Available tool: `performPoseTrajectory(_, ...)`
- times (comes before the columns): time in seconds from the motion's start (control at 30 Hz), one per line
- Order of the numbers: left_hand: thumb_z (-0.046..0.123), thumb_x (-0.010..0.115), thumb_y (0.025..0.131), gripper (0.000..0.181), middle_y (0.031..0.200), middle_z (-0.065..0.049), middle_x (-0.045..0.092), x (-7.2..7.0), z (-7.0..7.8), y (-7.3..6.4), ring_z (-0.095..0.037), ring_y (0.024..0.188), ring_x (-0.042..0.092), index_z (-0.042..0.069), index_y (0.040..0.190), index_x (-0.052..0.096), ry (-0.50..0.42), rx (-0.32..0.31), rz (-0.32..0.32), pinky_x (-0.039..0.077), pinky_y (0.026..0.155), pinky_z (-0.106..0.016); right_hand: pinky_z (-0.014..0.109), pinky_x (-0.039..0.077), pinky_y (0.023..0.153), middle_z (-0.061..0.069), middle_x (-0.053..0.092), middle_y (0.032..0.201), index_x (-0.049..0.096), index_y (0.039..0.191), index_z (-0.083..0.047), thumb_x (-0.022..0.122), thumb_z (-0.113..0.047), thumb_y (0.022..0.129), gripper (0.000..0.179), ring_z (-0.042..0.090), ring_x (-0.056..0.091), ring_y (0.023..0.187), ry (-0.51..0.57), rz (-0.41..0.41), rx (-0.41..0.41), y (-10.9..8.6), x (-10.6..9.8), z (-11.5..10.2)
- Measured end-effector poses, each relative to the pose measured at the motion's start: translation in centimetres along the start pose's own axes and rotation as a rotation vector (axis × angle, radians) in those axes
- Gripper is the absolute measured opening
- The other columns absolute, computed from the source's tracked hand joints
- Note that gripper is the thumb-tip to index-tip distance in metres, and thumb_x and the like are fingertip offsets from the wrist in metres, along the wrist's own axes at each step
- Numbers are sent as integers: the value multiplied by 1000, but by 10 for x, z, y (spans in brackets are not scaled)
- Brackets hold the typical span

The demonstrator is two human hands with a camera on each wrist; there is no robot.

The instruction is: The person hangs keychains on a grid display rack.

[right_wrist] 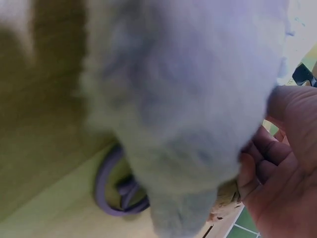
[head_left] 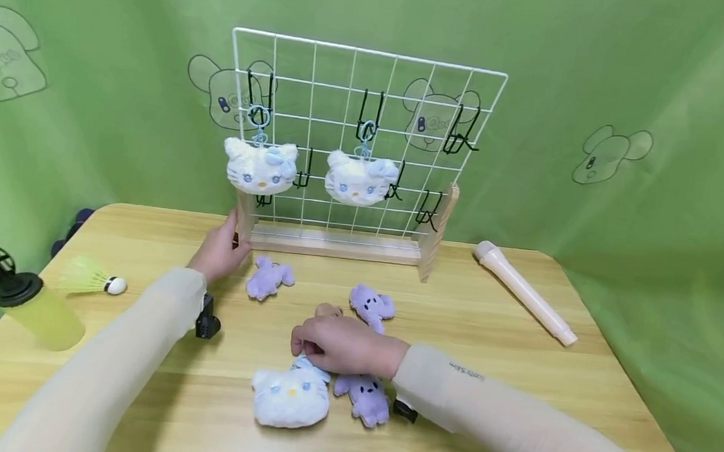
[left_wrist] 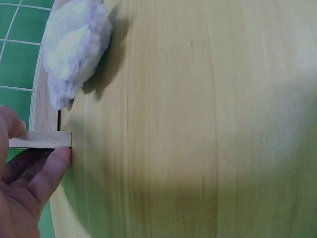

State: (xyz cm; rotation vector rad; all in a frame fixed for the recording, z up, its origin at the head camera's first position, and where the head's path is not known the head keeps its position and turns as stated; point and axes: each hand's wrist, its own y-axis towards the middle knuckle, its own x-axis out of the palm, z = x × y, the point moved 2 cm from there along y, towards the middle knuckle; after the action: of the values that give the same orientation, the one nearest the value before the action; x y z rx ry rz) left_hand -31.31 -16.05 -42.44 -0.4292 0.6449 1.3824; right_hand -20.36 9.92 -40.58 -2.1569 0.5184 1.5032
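My left hand [head_left: 222, 249] grips the left wooden foot [left_wrist: 47, 139] of the wire rack, thumb on one side and fingers on the other. My right hand [head_left: 346, 344] is over the table, its thumb and fingertips pinching at the top of a white cat plush keychain [head_left: 291, 401] with a blue bow; the exact part held is hidden. Beside that hand lies a purple plush [head_left: 369, 399], which fills much of the right wrist view with its purple ring [right_wrist: 101, 186]. A brown plush [head_left: 328, 310] shows partly behind the hand.
A white wire rack [head_left: 328, 120] with black hooks stands at the back. Two white cat plushes [head_left: 260, 168] hang there. More purple plushes [head_left: 268, 277] lie before it. A white stick [head_left: 525, 294] is at right; a shuttlecock [head_left: 99, 280] and yellow bottle [head_left: 48, 318] at left.
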Motion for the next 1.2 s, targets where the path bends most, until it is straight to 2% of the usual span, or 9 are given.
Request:
performPoseTrajectory(0.27,4,54,103,82,151,-44,44,0,0,-4,-56,124,62,0,167,4,4,-9,2,64,96,-56,14,41,67,-11,64,84,74,108,-23,64,-10,101,18,4,45,80,-54,-19,3,2,2,-4)
performPoseTrajectory(0.43,4,53,103,82,151,-44,44,0,1,-3,-56,123,63,0,167,2,-4,-15,-1,66,93,-54,13,45,60,-5,69,86,68,115,-16,59,-9,105,15,2,49,68,-24,-27,39,1,2,-6)
performPoseTrajectory(0.57,4,52,104,82,151,-44,43,0,3,-3,-56,122,63,0,167,1,-6,-21,-5,66,92,-54,16,54,76,-2,73,96,70,113,-14,59,-12,106,14,3,56,80,-44,-27,31,0,-1,-7)
performPoseTrajectory(0.7,4,53,103,82,152,-44,43,-1,4,-4,-56,124,62,0,167,2,1,-22,-9,65,96,-56,23,53,90,-2,72,98,75,104,-13,63,-14,104,12,8,56,90,-33,2,-17,-2,-9,-5)
performPoseTrajectory(0.77,4,52,103,82,153,-43,43,-1,4,-3,-56,125,61,0,167,2,7,-21,-6,64,97,-57,23,53,87,-1,70,95,74,102,-12,65,-15,103,10,8,54,88,46,17,-36,-4,-14,-2)
performPoseTrajectory(0.97,4,52,103,81,154,-42,42,-1,3,0,-55,127,61,2,167,3,-7,-16,-3,63,99,-57,16,51,74,2,67,96,69,103,-9,61,-15,105,10,4,52,82,424,8,-7,-11,-21,9)
performPoseTrajectory(1.07,3,52,103,82,154,-42,42,-1,2,0,-55,126,61,2,167,3,-7,-11,-1,63,98,-57,19,58,83,9,71,107,62,107,-4,52,-14,109,14,6,62,92,641,-24,31,-14,-18,12)
performPoseTrajectory(1.13,3,52,103,82,153,-43,43,-1,1,0,-55,126,62,2,167,2,-4,-8,1,64,97,-57,24,62,97,17,74,119,57,112,-1,46,-13,111,16,15,71,107,824,-53,59,-16,-15,12)
performPoseTrajectory(1.2,3,52,102,82,153,-43,43,-1,1,0,-56,126,61,1,167,2,-4,-7,3,63,98,-57,32,61,107,24,72,130,52,115,2,41,-13,113,18,26,71,123,1001,-75,98,-18,-13,12)
